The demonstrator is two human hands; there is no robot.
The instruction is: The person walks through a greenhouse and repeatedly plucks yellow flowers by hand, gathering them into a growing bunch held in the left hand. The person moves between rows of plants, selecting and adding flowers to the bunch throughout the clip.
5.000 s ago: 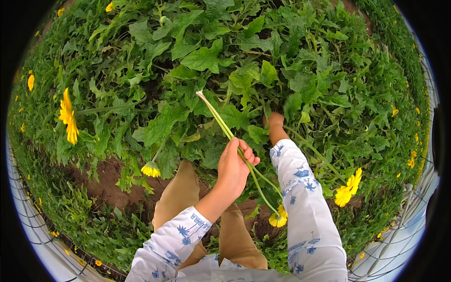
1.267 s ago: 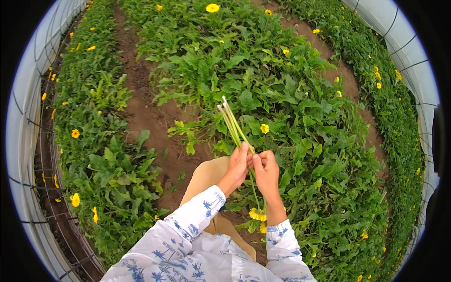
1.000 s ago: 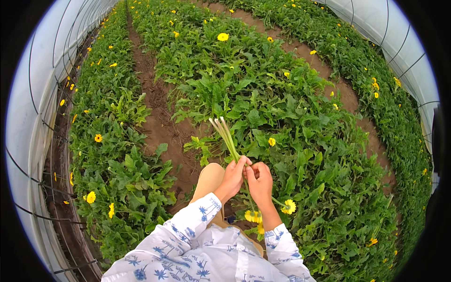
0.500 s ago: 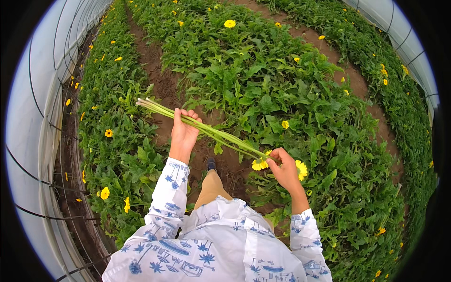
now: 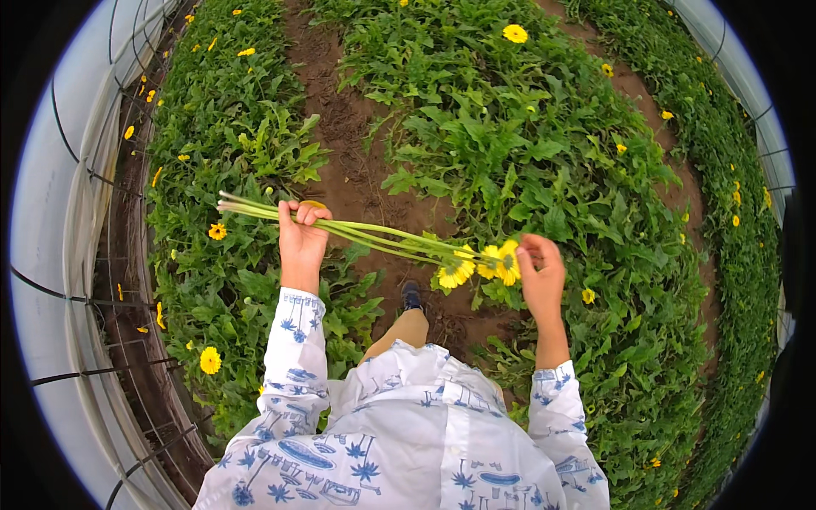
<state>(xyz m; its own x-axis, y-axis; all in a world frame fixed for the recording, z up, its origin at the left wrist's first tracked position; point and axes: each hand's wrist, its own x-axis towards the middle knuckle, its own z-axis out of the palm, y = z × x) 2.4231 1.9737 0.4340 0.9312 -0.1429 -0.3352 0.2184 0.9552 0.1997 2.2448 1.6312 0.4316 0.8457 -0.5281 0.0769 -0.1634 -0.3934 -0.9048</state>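
My left hand (image 5: 302, 242) is closed around a bunch of yellow gerbera daisies (image 5: 374, 237). Their pale cut ends stick out to the left of the fist, and the long green stems run across to the right. At the right end the flower heads (image 5: 456, 267) hang close together, several petals overlapping. Beside the rightmost head is my right hand (image 5: 544, 270), fingers loosely curled and thumb a little apart from them. Its fingertips are at the petal edge; whether they touch it is hard to see.
Leafy green beds (image 5: 544, 127) with scattered yellow blooms (image 5: 515, 33) lie on both sides of a brown soil path (image 5: 357, 144). My shoe (image 5: 411, 295) stands on the path. Along the left runs a plastic greenhouse wall (image 5: 64, 221) with dark bars.
My right hand has come off the stems below the blooms and moved right, beside the heads. The bunch has shifted left and lies more level. The beds have shifted in view.
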